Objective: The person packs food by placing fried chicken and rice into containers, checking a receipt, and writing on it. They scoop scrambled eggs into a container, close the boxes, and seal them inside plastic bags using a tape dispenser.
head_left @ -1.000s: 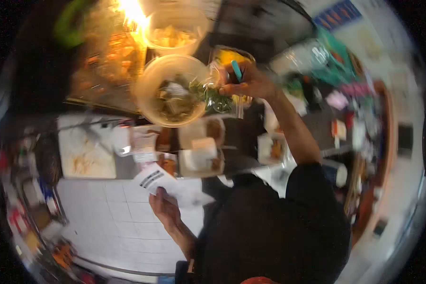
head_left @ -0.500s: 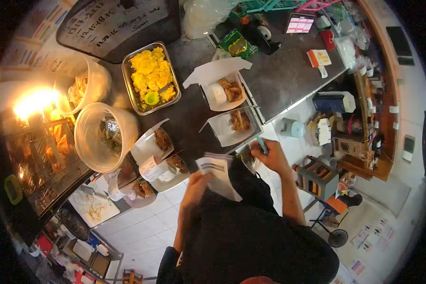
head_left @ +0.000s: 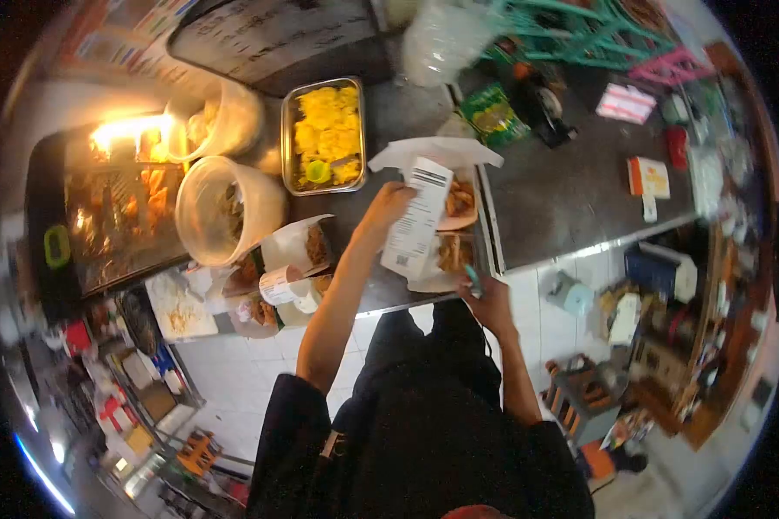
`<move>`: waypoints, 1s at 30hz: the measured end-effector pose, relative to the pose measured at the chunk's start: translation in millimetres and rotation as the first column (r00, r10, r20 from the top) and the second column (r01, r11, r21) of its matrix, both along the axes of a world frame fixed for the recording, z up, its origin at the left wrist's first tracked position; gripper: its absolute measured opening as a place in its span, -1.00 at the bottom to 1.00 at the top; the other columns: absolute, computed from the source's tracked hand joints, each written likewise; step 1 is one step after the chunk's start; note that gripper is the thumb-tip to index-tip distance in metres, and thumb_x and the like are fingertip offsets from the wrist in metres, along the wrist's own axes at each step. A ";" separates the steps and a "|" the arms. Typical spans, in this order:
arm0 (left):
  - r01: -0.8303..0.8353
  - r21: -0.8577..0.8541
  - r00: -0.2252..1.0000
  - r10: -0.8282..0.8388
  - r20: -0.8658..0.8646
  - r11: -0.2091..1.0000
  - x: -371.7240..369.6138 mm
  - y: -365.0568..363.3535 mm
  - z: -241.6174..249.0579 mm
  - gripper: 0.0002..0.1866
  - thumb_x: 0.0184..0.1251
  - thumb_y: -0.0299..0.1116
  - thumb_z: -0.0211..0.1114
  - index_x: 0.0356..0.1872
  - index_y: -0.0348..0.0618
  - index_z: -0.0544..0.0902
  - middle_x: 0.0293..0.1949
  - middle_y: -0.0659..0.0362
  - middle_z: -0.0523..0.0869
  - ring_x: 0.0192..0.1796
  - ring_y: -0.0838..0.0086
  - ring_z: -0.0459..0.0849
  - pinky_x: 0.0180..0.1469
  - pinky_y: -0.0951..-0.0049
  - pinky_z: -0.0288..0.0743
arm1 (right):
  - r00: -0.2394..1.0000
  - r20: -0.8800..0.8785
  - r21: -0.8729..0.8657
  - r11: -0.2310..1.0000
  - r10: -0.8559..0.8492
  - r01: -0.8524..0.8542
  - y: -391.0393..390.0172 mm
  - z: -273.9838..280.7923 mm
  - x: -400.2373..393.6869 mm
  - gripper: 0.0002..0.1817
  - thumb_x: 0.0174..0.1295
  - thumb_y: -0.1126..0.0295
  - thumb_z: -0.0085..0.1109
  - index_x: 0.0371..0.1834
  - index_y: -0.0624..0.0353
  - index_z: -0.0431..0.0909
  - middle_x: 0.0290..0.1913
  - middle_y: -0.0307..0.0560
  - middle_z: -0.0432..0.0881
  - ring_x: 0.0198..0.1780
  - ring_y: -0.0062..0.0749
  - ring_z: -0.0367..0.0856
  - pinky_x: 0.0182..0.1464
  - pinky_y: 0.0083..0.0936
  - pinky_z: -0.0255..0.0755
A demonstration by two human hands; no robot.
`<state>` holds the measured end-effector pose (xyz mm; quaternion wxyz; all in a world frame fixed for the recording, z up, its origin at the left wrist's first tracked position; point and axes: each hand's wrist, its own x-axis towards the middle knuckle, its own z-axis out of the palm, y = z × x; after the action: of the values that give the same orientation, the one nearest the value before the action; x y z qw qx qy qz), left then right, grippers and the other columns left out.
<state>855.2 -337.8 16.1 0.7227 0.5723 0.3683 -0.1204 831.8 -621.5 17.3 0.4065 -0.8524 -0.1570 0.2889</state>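
A long printed paper slip [head_left: 417, 216] is pinched at its left edge by my left hand [head_left: 388, 210]. The slip hangs over two open white boxes, covering part of them. Brown food pieces lie in the upper box [head_left: 460, 201] and in the lower box [head_left: 452, 252]. My right hand [head_left: 491, 304] is closed around a thin teal item [head_left: 473, 278] at the counter's front edge, just below the lower box. To the left, more open boxes of brown food stand together, one with a printed slip [head_left: 279, 284] on it.
A metal tray of yellow food [head_left: 327, 130] sits behind the boxes. Two round plastic tubs [head_left: 223, 210] stand left of it, near a brightly lit case [head_left: 121, 208]. A green packet [head_left: 495, 114] and an orange-white box [head_left: 648, 177] lie on the right counter [head_left: 571, 199].
My left hand has moved up and right with the slip, from near my body to over the boxes. My right hand still holds the teal item. The whole view has shifted.
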 end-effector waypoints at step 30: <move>-0.758 -0.422 0.560 0.828 -0.029 0.498 -414.5 69.2 66.0 -0.55 0.30 -0.36 0.11 0.04 -0.63 0.53 0.12 -0.28 0.61 0.04 -0.04 0.69 0.15 0.25 0.46 | 0.089 0.599 -0.681 0.565 0.796 -0.465 421.5 -114.1 70.5 -0.87 0.03 0.56 0.14 -0.35 0.32 0.61 -0.43 0.10 0.60 -0.44 -0.02 0.69 -0.40 -0.22 0.61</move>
<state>440.7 -268.7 82.2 0.8233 0.1911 0.4925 0.2074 902.3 -200.0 -96.8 -0.0515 -0.7590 -0.6486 -0.0265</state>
